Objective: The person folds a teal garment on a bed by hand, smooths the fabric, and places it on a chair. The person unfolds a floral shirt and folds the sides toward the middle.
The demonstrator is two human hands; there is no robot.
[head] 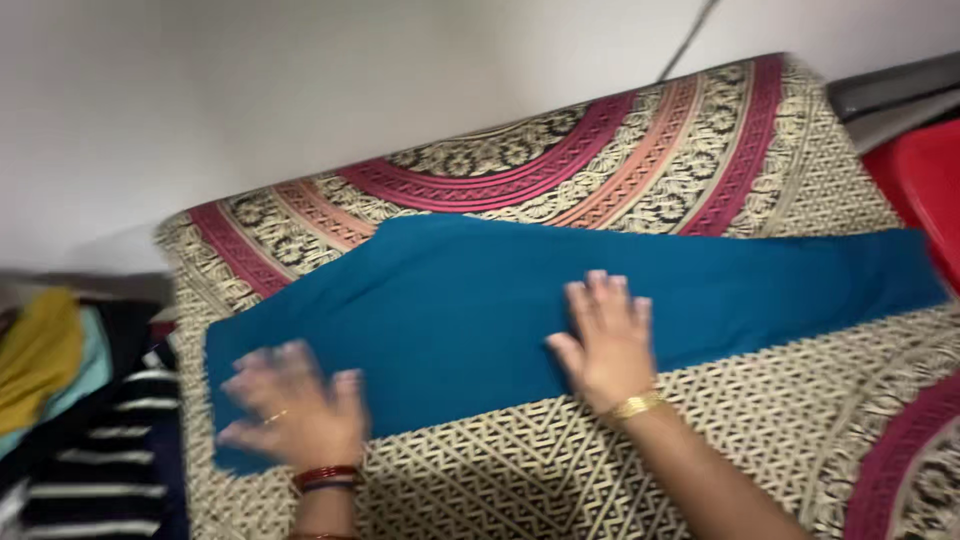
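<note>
Two hands lie flat on a long blue-green cloth. The cloth looks smooth and thin, folded into a long strip with straight edges, and it stretches across a bed cover with cream, black and red patterns (rings and zigzags). The left hand is blurry, its fingers spread wide, pressing near the cloth's left end; it has red bangles at the wrist. The right hand is open too, fingers together, flat on the cloth's near edge, with a gold bangle. A soft pile of clothes, yellow and striped, sits at the left. Something red and hard shows at the right.
</note>
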